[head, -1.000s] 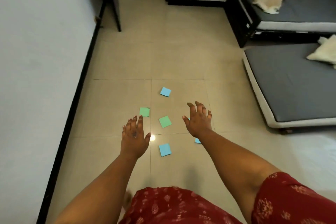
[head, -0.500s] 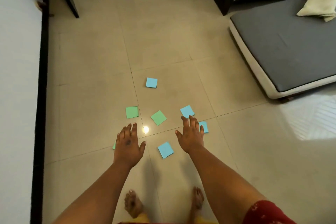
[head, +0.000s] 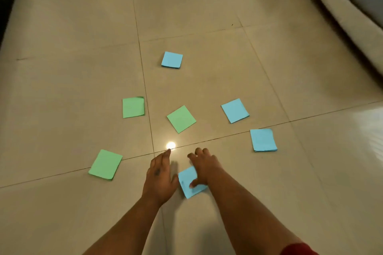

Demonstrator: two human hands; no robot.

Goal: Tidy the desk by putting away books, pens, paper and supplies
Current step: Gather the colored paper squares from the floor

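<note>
Several square paper notes lie scattered on the beige tiled floor (head: 207, 27). Blue notes lie far centre (head: 172, 59), at the right (head: 235, 110) and lower right (head: 263, 140). Green notes lie at the left (head: 133, 107), in the centre (head: 181, 119) and lower left (head: 105, 164). My right hand (head: 204, 170) rests on the nearest blue note (head: 186, 187), its thumb on top and its fingers reaching past the far edge. My left hand (head: 159, 178) is flat with straight fingers just left of that note and holds nothing.
A pale mattress edge (head: 342, 16) runs along the upper right. A dark baseboard (head: 6, 6) borders the floor at the far left. A bright light reflection (head: 171, 145) shines on the tile by my left fingertips.
The view has dropped closer to the floor. Both hands moved down and toward each other. My right hand has come onto the nearest blue note, which lay untouched before.
</note>
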